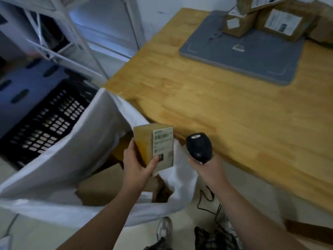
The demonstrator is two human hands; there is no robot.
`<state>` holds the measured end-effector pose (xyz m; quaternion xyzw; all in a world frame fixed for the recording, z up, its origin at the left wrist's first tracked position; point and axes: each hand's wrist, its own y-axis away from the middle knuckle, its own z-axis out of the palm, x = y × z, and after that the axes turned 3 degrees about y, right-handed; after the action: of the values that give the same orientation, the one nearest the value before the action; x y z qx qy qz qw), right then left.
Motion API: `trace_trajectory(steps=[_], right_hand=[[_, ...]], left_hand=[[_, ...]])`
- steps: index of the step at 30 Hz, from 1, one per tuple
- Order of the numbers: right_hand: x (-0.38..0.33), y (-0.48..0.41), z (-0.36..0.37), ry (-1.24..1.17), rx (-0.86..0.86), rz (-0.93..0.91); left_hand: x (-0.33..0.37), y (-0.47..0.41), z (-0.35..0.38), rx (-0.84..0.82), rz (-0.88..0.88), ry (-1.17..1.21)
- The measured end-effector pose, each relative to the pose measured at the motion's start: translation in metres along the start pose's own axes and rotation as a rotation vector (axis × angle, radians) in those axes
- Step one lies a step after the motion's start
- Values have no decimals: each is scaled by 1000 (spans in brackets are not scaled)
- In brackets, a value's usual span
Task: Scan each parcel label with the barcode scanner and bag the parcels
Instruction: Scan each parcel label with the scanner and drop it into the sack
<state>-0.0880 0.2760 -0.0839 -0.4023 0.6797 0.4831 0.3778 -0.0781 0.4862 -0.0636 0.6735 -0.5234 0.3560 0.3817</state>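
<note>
My left hand (137, 165) grips a small brown cardboard parcel (144, 139) from below, its white barcode label (163, 146) facing up. The parcel hangs over the open mouth of a large white bag (59, 159). Inside the bag lie other brown parcels (108, 184). My right hand (207, 166) holds a black barcode scanner (199, 147) just right of the parcel, its cable trailing down to the floor. Several more labelled brown parcels (277, 20) are stacked at the far right of the table.
The wooden table (207, 105) carries a grey mat (243, 56) under the stacked parcels. A black perforated crate (45, 121) stands left of the bag, with white shelving (54, 33) behind it. My shoes and the scanner cable are on the floor below.
</note>
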Motion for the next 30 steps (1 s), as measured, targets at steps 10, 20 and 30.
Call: trace_trajectory(steps=[10,20,30], right_hand=[[78,-9,65,384,69,152],[7,12,79,-35,427,-81],[-9,0,68,105,381,-53]], left_hand=[[-89,-32,-64,-114,-146,-516],[-84,-78,-37,-126,108,-847],[-57,-91,-26,-269,319,-1157]])
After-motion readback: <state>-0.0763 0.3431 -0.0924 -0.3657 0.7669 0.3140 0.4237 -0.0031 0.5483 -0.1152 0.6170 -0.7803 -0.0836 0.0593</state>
